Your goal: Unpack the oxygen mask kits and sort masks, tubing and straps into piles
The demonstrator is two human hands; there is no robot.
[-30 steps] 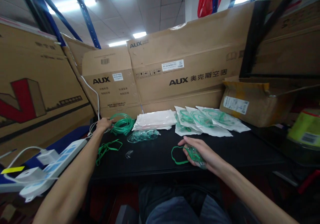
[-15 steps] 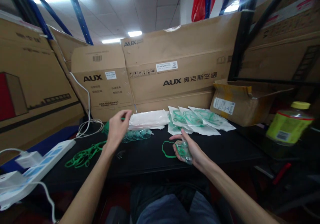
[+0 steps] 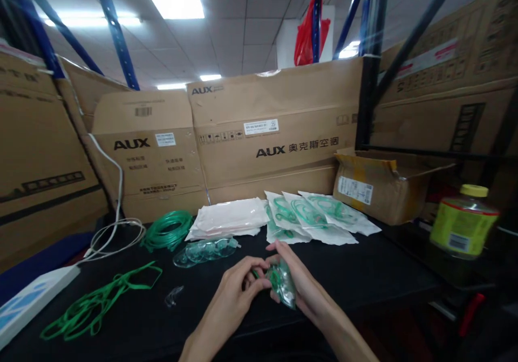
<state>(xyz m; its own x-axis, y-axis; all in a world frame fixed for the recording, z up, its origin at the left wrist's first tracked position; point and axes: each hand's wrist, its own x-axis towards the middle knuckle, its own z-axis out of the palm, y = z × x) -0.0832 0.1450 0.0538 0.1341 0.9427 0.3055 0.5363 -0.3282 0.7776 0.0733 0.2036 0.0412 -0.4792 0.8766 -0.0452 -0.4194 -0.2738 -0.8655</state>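
In the head view, my right hand [image 3: 301,278] is wrapped round a clear green-tinted face mask [image 3: 286,289] near the table's front edge. My left hand [image 3: 238,286] has come up against it, thumb and fingers pinched on a green elastic strap at the mask's side; the fingers partly hide the strap. Left of the hands lie small clear pieces [image 3: 174,296] and a loose bundle of green elastic straps [image 3: 99,302]. Several nested clear masks [image 3: 206,251] rest behind my left hand, beside a coil of green tubing [image 3: 168,230].
Behind stand a stack of white pouches [image 3: 229,216] and several pouches with green tubing inside [image 3: 315,219]. An open cardboard box [image 3: 376,189] and a yellow-labelled bottle [image 3: 465,222] are at right. A power strip [image 3: 36,300] lies left; large cartons [image 3: 275,119] wall the back.
My left hand has come down and right, from near the tubing coil to the mask in my right hand. The green strap that hung as a loop is now gathered between the hands. The view has shifted.
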